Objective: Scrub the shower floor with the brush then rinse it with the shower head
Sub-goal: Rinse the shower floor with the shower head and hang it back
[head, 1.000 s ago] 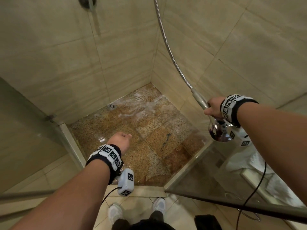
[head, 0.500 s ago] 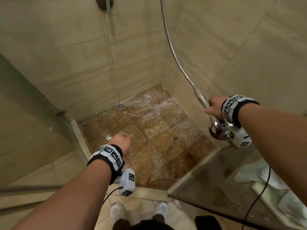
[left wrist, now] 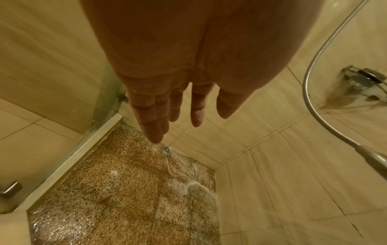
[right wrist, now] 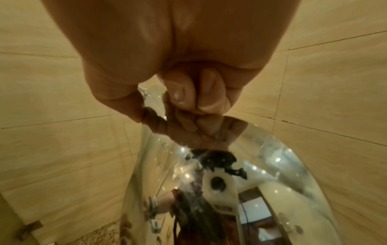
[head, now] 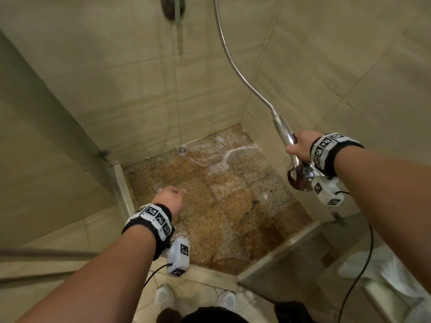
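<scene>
Your light is dim, warm and yellowish in all three views. In the head view, straight tile lines bow toward the frame edges. Glare sparkles on the wet speckled brown shower floor [left wrist: 69,227] at lower left of the left wrist view. In both wrist views, your palms fill the top, soft and blurred, and the mirror-like chrome shower head [right wrist: 261,174] throws warped reflections.
</scene>
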### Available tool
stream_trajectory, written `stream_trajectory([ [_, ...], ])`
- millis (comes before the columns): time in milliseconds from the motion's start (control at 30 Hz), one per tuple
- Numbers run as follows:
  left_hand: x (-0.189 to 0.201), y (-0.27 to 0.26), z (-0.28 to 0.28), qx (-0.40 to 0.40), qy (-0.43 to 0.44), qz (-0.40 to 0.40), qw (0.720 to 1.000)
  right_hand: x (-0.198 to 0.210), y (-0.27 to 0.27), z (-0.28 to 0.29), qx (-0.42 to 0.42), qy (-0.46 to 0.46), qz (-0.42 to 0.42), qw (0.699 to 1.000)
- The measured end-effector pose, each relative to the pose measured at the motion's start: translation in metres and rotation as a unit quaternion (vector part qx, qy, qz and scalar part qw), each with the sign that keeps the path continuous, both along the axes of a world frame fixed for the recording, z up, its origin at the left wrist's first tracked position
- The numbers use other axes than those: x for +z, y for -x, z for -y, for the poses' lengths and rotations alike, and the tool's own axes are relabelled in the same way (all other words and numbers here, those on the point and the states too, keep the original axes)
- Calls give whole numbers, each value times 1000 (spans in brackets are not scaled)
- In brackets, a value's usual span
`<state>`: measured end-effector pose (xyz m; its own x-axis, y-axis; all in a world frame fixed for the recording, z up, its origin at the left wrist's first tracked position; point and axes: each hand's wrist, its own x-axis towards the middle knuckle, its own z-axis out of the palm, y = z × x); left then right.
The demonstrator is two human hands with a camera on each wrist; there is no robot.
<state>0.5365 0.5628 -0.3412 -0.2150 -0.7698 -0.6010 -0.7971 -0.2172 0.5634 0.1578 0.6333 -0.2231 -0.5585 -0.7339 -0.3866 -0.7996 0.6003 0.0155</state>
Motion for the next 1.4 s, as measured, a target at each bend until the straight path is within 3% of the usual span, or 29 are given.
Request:
stream_trajectory([
  [367,-8,4,-5,-5,2,-5,1000,-5,6,-14,-12,-18,-2,1000],
  [1000,-21,3,-15,-34,-9,-7,999,-37,33,-61,-99,-159,-86,979],
  [1400,-27,-2,-17,-53,-2,16,998,-47,4,-77,-33,-224,-97,969],
])
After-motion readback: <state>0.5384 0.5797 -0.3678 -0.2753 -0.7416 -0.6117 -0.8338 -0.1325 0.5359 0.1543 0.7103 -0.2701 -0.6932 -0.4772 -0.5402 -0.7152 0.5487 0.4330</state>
